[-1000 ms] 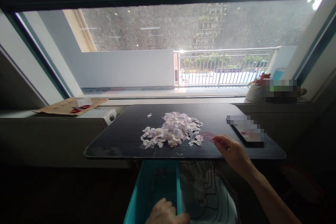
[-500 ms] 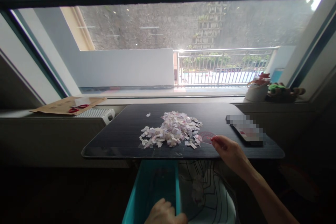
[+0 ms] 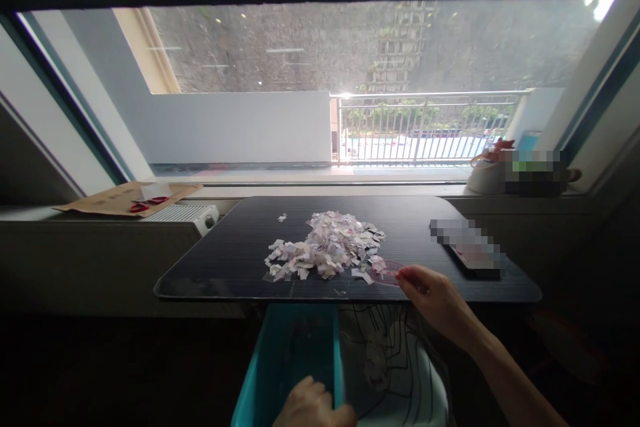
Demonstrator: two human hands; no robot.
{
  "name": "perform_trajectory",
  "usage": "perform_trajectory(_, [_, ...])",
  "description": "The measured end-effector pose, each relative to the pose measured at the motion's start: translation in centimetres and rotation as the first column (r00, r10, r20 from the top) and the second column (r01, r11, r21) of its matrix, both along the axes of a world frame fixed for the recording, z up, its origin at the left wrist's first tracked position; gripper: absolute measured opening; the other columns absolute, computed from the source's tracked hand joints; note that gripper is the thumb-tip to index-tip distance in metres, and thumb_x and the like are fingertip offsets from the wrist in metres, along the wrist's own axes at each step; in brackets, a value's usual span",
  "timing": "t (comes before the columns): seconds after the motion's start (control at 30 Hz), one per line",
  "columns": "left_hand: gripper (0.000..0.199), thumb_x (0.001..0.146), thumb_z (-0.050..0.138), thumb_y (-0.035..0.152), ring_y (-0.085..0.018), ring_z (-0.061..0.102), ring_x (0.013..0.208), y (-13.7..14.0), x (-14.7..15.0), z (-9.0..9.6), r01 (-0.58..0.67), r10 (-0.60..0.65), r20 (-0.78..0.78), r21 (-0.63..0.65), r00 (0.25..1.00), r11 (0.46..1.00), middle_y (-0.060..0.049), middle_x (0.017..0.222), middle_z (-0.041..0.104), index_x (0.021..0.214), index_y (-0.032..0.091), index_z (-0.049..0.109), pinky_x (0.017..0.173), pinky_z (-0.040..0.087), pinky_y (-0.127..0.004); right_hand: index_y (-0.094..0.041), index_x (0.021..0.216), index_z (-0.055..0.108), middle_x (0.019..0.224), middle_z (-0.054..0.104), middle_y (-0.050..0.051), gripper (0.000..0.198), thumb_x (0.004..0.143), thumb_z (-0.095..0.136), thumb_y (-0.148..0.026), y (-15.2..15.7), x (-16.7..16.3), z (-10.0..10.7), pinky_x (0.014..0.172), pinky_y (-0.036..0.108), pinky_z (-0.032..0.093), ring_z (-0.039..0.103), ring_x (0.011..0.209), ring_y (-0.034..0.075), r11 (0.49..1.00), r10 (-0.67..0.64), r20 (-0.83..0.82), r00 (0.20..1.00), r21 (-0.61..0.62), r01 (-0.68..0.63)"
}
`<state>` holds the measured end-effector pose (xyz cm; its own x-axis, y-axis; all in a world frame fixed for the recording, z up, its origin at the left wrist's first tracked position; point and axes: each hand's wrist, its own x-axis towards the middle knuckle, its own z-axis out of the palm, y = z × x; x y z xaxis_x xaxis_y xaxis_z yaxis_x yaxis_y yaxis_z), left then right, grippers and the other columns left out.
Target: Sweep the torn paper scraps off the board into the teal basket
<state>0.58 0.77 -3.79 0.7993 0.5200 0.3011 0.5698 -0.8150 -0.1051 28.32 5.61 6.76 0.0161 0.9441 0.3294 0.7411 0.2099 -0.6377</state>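
Note:
A heap of small white and pinkish paper scraps lies on the dark folding-style table top. At its right front edge, my right hand pinches a thin, see-through pink plastic piece with a rounded edge, much like a protractor. The piece lies low over the table, and a few scraps show under or on it; I cannot tell which. Below the table's front edge, my left hand is closed at the near end of a teal plastic bin. The bin's inside is dark, with faint pale bits at its far end.
A phone-like slab, partly blurred, lies at the table's right. Red-handled scissors rest on brown paper at the left sill. A white pot stands on the right sill. Pale fabric with dark lines is beside the bin.
My right hand has shifted slightly left and down, bringing the pink plastic piece lower and flatter against the heap's right front edge. My left hand stays at the bin.

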Motion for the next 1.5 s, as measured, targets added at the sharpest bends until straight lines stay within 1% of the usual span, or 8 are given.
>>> perform_trajectory(0.2, [0.024, 0.081, 0.067, 0.036, -0.015, 0.04, 0.042, 0.1, -0.2, -0.4, 0.031, -0.028, 0.044, -0.064, 0.999, 0.997, 0.003, 0.045, 0.046, 0.064, 0.023, 0.056, 0.049, 0.016, -0.031, -0.019, 0.086, 0.069, 0.083, 0.072, 0.004, 0.026, 0.086, 0.052, -0.039, -0.2, 0.5, -0.1, 0.064, 0.028, 0.046, 0.061, 0.069, 0.017, 1.0, -0.024, -0.032, 0.999, 0.017, 0.024])
perform_trajectory(0.37, [0.028, 0.089, 0.059, 0.041, -0.016, 0.043, 0.046, -0.1, -0.3, -0.1, 0.036, -0.037, -0.02, -0.068, 0.999, 0.997, 0.002, 0.051, 0.051, 0.068, 0.022, 0.057, 0.051, 0.018, -0.031, -0.018, 0.087, 0.07, 0.085, 0.073, 0.005, 0.027, 0.086, 0.052, -0.039, 0.2, 0.4, -0.9, 0.066, 0.028, 0.046, 0.062, 0.071, 0.019, 1.0, 0.002, -0.067, 0.998, -0.016, -0.004])
perform_trajectory(0.53, [0.028, 0.074, 0.073, 0.041, -0.016, 0.04, 0.043, -0.2, 0.4, -0.7, -0.083, 0.072, -0.123, -0.094, 0.99, 0.992, 0.002, 0.044, 0.048, 0.059, 0.024, 0.058, 0.05, 0.017, -0.031, -0.018, 0.085, 0.069, 0.081, 0.072, 0.004, 0.029, 0.086, 0.054, -0.043, -0.7, 0.3, -0.3, 0.068, 0.027, 0.048, 0.064, 0.075, 0.019, 0.99, 0.082, -0.162, 0.983, -0.105, -0.099])
perform_trajectory(0.77, [0.018, 0.087, 0.063, 0.035, -0.016, 0.051, 0.052, -0.2, -0.3, 1.8, 0.007, -0.026, -0.106, -0.173, 0.994, 0.985, 0.001, 0.055, 0.057, 0.075, 0.023, 0.06, 0.053, 0.024, -0.03, -0.018, 0.088, 0.07, 0.082, 0.071, 0.003, 0.03, 0.086, 0.053, -0.043, 1.3, -0.6, -0.7, 0.065, 0.027, 0.045, 0.059, 0.07, 0.017, 0.998, 0.056, -0.112, 0.992, -0.018, -0.058])
perform_trajectory(1.03, [0.031, 0.077, 0.069, 0.046, -0.018, 0.043, 0.044, 0.1, 0.7, -2.0, -0.135, 0.114, -0.161, -0.124, 0.98, 0.983, 0.0, 0.043, 0.049, 0.057, 0.024, 0.06, 0.05, 0.021, -0.031, -0.018, 0.081, 0.068, 0.073, 0.067, 0.001, 0.03, 0.087, 0.053, -0.043, 0.8, 0.0, -0.3, 0.061, 0.025, 0.043, 0.056, 0.066, 0.016, 0.988, 0.118, -0.073, 0.99, -0.088, -0.124])
perform_trajectory(1.27, [0.024, 0.087, 0.062, 0.041, -0.017, 0.046, 0.049, -0.2, -0.2, -0.1, -0.02, 0.012, -0.071, -0.112, 0.997, 0.994, 0.0, 0.051, 0.055, 0.07, 0.024, 0.062, 0.052, 0.022, -0.03, -0.018, 0.083, 0.068, 0.074, 0.067, 0.002, 0.029, 0.088, 0.052, -0.041, 0.5, -0.1, -0.2, 0.062, 0.025, 0.042, 0.056, 0.067, 0.015, 0.991, 0.112, -0.059, 0.992, -0.067, -0.116])
perform_trajectory(1.4, [0.018, 0.076, 0.074, 0.035, -0.016, 0.044, 0.047, -0.1, 0.2, -0.9, -0.092, 0.07, -0.156, -0.139, 0.985, 0.986, 0.001, 0.047, 0.051, 0.066, 0.024, 0.063, 0.052, 0.022, -0.03, -0.018, 0.082, 0.067, 0.073, 0.065, 0.0, 0.027, 0.089, 0.05, -0.039, -0.4, 0.2, 0.0, 0.06, 0.025, 0.041, 0.053, 0.065, 0.014, 0.987, 0.138, -0.02, 0.99, -0.082, -0.139])
perform_trajectory(1.5, [0.017, 0.077, 0.072, 0.033, -0.017, 0.044, 0.046, -0.1, 0.7, -0.9, -0.146, 0.109, -0.213, -0.164, 0.971, 0.976, 0.001, 0.047, 0.052, 0.063, 0.025, 0.064, 0.051, 0.022, -0.03, -0.018, 0.08, 0.066, 0.069, 0.061, -0.001, 0.028, 0.089, 0.05, -0.039, -1.2, 0.3, 0.4, 0.058, 0.025, 0.039, 0.05, 0.062, 0.013, 0.988, 0.137, 0.003, 0.991, -0.071, -0.136])
